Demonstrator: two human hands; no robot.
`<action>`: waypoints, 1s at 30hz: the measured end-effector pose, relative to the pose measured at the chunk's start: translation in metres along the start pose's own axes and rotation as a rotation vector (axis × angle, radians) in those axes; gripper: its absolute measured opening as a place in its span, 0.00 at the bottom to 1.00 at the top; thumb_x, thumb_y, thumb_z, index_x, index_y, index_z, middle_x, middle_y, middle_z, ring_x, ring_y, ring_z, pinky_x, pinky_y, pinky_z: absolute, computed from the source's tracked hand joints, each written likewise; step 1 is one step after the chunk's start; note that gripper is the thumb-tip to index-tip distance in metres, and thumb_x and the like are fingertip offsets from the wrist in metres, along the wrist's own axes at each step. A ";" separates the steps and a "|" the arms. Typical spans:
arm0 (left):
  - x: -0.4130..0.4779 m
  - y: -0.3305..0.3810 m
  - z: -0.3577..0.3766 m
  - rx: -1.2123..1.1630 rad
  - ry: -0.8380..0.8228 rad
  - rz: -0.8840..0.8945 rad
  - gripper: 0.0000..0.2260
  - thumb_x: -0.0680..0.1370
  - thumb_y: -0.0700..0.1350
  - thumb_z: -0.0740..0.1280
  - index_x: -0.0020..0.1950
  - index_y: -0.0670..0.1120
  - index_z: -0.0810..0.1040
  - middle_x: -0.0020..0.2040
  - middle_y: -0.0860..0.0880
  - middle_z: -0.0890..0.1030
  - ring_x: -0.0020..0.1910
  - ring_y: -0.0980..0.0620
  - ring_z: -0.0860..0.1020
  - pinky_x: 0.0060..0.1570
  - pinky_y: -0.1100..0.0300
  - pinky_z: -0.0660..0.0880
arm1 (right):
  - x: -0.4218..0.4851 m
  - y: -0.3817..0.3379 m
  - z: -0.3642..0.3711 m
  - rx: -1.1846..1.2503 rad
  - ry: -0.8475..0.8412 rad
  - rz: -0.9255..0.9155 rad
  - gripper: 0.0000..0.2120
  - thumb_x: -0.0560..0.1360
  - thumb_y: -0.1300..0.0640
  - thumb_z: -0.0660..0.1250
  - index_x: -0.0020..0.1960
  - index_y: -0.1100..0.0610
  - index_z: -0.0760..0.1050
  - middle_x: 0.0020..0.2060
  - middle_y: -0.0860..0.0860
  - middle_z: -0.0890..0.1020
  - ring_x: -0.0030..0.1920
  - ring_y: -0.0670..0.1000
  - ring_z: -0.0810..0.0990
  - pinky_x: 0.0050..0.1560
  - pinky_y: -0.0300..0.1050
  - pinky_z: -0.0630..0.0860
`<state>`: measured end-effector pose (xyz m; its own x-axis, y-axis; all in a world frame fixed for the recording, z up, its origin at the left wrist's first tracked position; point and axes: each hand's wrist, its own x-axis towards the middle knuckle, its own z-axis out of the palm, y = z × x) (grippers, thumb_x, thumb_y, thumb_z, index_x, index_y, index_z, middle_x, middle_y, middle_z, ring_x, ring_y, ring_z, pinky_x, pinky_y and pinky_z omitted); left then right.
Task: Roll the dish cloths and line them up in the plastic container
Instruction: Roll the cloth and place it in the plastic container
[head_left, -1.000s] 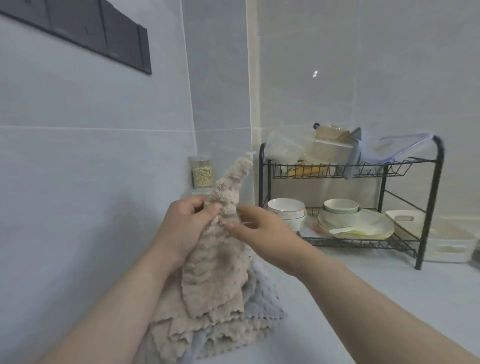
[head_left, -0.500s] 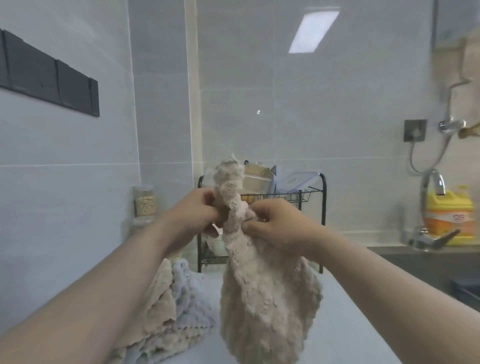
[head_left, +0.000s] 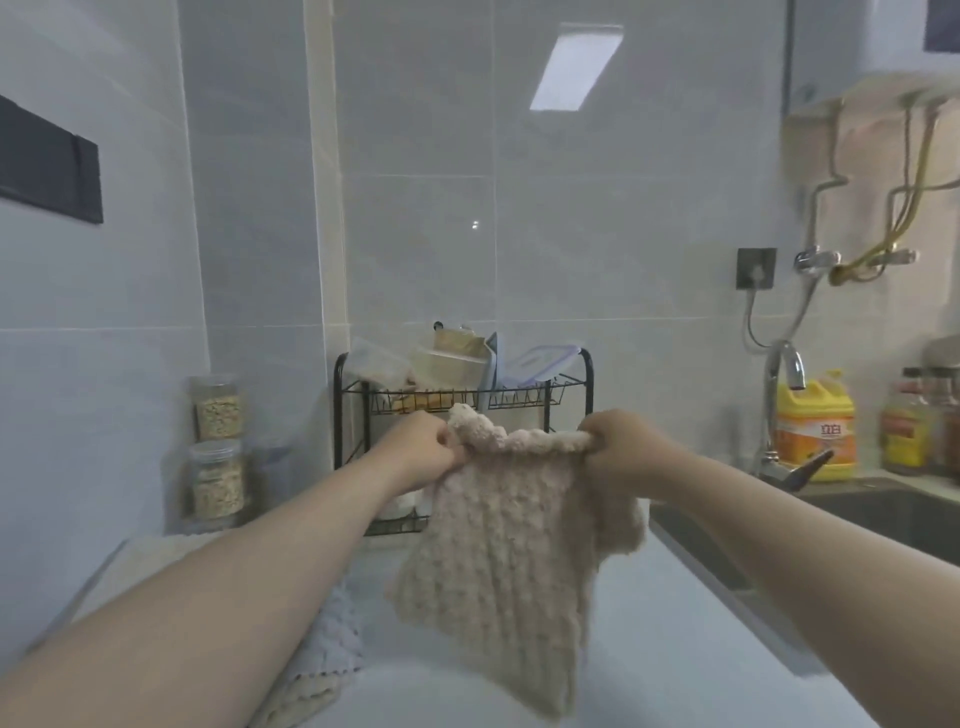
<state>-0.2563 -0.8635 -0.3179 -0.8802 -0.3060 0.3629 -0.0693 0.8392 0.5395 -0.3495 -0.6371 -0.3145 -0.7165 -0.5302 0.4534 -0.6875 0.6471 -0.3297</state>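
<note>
A beige dish cloth (head_left: 498, 566) is held up above the white counter (head_left: 649, 665), hanging spread out in front of the black dish rack (head_left: 462, 415). Its top edge is pinched at the left corner by the left hand (head_left: 421, 452) and gripped at the right corner by the right hand (head_left: 623, 452). More cloths (head_left: 324, 654) are piled at the near left, partly hidden by the left forearm.

Beige knobbly-ribbed dish cloth (head_left: 498, 561), black wire rack (head_left: 587, 384), yellow detergent bottle (head_left: 815, 431), pale grey tiles (head_left: 415, 249)
</note>
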 end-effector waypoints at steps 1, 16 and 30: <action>0.005 0.002 -0.001 -0.022 0.048 0.018 0.12 0.73 0.44 0.69 0.31 0.46 0.72 0.28 0.50 0.71 0.28 0.53 0.67 0.30 0.60 0.61 | 0.004 0.001 -0.001 0.027 0.096 -0.020 0.04 0.67 0.65 0.61 0.39 0.58 0.73 0.34 0.53 0.77 0.38 0.55 0.76 0.32 0.42 0.67; -0.106 -0.098 0.087 0.317 -0.541 -0.029 0.08 0.66 0.41 0.59 0.39 0.53 0.74 0.46 0.53 0.74 0.46 0.52 0.74 0.42 0.61 0.67 | -0.118 0.022 0.088 0.085 -0.671 -0.050 0.15 0.68 0.46 0.65 0.48 0.54 0.80 0.43 0.48 0.83 0.40 0.45 0.79 0.47 0.41 0.75; -0.086 -0.100 0.114 0.715 -0.462 -0.033 0.27 0.79 0.63 0.48 0.72 0.50 0.65 0.72 0.49 0.67 0.70 0.48 0.66 0.68 0.47 0.61 | -0.105 0.061 0.148 -0.217 -0.426 -0.107 0.25 0.80 0.41 0.51 0.76 0.44 0.56 0.76 0.45 0.59 0.76 0.47 0.55 0.72 0.41 0.51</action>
<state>-0.2275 -0.8700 -0.4893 -0.9650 -0.2513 -0.0746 -0.2413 0.9628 -0.1217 -0.3333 -0.6230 -0.5048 -0.6592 -0.7476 0.0813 -0.7517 0.6520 -0.0987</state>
